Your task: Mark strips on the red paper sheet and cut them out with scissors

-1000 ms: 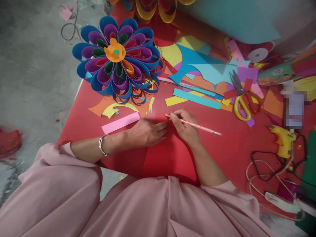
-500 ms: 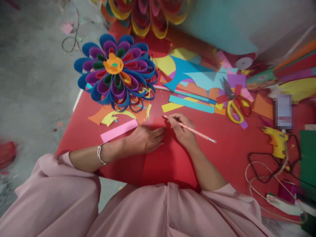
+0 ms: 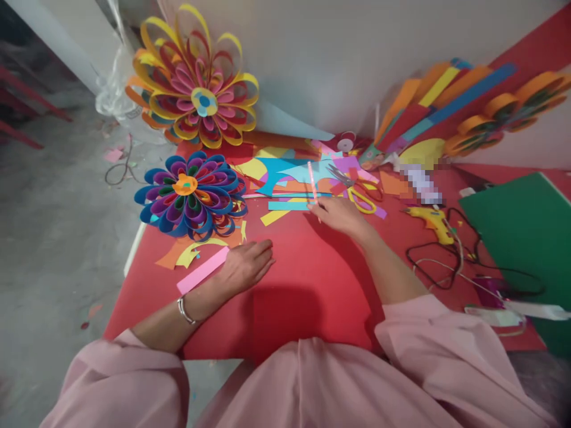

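Note:
My left hand (image 3: 247, 263) lies flat on the red sheet (image 3: 289, 285), fingers stretched out, right beside a pink paper strip (image 3: 203, 270). My right hand (image 3: 341, 214) is further out on the sheet, closed on a pink pencil (image 3: 311, 181) that points away from me. Just beyond that hand lie a blue strip (image 3: 288, 205), a yellow strip (image 3: 274, 217) and the yellow-handled scissors (image 3: 359, 193).
A blue and purple paper flower (image 3: 190, 193) rests at the sheet's left; a yellow and red flower (image 3: 196, 98) leans on the wall. Paper scraps (image 3: 285, 169), a yellow glue gun (image 3: 430, 220) with cables (image 3: 450, 267), a green sheet (image 3: 521, 238) and rolled papers (image 3: 441, 95) fill the right.
The view has tilted up, so the wall and the second flower show. My right hand has reached forward with the pencil toward the scraps. My left hand has drawn apart from it and stays flat.

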A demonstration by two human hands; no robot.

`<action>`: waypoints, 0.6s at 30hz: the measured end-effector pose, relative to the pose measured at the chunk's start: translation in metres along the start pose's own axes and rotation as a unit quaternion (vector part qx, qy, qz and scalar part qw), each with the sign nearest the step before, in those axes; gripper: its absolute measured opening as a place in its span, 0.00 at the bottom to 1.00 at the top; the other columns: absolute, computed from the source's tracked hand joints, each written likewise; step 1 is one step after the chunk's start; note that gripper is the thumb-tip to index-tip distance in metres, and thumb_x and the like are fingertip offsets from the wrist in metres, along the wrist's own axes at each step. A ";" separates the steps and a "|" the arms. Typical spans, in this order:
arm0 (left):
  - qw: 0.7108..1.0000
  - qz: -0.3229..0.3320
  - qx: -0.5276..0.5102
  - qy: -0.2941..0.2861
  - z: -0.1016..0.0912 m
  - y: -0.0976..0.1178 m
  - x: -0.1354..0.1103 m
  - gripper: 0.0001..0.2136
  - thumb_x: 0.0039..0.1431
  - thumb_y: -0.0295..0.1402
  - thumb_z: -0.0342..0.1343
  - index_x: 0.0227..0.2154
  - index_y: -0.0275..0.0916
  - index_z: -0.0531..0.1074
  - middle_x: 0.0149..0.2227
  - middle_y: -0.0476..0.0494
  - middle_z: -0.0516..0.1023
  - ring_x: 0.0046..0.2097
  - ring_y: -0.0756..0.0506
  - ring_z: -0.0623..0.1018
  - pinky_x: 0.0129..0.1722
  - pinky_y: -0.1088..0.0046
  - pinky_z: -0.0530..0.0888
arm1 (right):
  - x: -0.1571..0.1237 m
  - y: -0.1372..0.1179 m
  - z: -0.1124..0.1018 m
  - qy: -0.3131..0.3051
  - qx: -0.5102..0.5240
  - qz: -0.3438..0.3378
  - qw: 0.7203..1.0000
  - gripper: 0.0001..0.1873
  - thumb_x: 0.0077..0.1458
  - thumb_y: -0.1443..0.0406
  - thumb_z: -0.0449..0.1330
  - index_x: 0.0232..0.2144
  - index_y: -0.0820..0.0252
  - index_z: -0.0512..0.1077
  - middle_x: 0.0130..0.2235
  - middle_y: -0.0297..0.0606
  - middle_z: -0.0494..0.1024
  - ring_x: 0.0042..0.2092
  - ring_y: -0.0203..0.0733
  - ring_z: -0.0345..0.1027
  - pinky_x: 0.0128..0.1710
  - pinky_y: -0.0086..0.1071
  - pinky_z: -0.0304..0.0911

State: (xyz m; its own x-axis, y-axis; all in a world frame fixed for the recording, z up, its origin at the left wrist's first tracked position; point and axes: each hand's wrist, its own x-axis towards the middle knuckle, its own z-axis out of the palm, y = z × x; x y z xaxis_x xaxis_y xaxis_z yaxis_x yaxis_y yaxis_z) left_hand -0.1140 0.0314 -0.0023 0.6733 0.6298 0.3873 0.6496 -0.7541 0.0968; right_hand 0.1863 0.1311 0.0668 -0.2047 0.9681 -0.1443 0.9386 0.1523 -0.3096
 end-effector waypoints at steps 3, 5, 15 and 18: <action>0.999 -0.032 0.006 -0.022 -0.005 -0.005 0.009 0.16 0.76 0.44 0.54 0.46 0.39 0.81 0.54 0.35 0.85 0.44 0.40 0.82 0.42 0.59 0.78 | 0.006 0.002 -0.007 0.019 -0.063 0.034 0.997 0.18 0.71 0.51 0.60 0.38 0.58 0.81 0.43 0.50 0.86 0.44 0.56 0.80 0.39 0.38 0.63; 0.999 -0.043 -0.011 -0.031 -0.004 -0.009 0.012 0.19 0.75 0.48 0.55 0.50 0.39 0.81 0.55 0.34 0.85 0.49 0.37 0.81 0.47 0.56 0.77 | -0.004 0.002 -0.007 0.067 -0.069 0.030 0.995 0.17 0.69 0.52 0.63 0.48 0.59 0.80 0.51 0.53 0.84 0.49 0.57 0.79 0.42 0.39 0.64; 0.991 -0.101 -0.058 -0.060 0.002 -0.016 0.013 0.20 0.75 0.49 0.54 0.51 0.40 0.82 0.54 0.34 0.85 0.54 0.37 0.81 0.55 0.55 0.75 | -0.068 0.033 0.026 -0.027 -0.012 -0.041 0.999 0.23 0.55 0.55 0.76 0.50 0.55 0.79 0.53 0.46 0.79 0.56 0.56 0.72 0.46 0.39 0.64; 0.989 -0.120 -0.049 -0.076 -0.004 -0.010 0.013 0.19 0.77 0.45 0.50 0.52 0.41 0.82 0.57 0.36 0.84 0.59 0.36 0.79 0.58 0.52 0.74 | -0.071 0.036 0.027 -0.014 -0.028 -0.030 0.999 0.23 0.57 0.55 0.75 0.52 0.56 0.80 0.52 0.48 0.79 0.55 0.58 0.72 0.46 0.41 0.66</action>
State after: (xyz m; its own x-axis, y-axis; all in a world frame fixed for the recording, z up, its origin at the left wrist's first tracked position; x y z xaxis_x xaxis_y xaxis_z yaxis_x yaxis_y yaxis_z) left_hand -0.1133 0.0464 0.0055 0.5550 0.8074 0.2004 0.7646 -0.5900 0.2595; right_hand 0.2268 0.0628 0.0401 -0.2675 0.9513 -0.1531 0.9386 0.2213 -0.2647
